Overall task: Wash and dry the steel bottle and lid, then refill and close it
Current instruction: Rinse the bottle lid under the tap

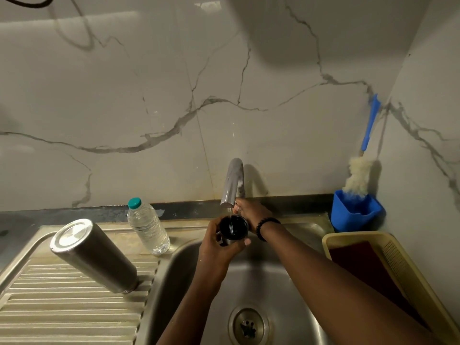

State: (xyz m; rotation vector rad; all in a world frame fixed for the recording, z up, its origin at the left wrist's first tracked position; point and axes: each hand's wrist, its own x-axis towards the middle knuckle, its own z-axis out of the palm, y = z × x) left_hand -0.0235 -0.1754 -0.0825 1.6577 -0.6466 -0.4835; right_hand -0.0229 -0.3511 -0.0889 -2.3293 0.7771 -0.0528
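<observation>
One lid [233,230] is held open side up beneath the tap [232,184], gripped by the curled fingers of the left hand [219,241] over the sink [261,277] — a thin stream of water falls into it. The right hand [250,214] is placed behind the tap; whether anything is gripped cannot be told. The steel bottle [93,255] is stood upside down on the draining board [62,307], beside a plastic bottle [148,226].

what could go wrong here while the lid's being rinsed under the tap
1. The left hand holds the wet black-lined steel lid over the steel sink; it could slip and drop in.
2. The upturned steel bottle stands near the ribbed drainboard edge, beside the left forearm; a bump could topple it.
3. The right hand is behind the chrome tap; opening it too far may splash.
</observation>
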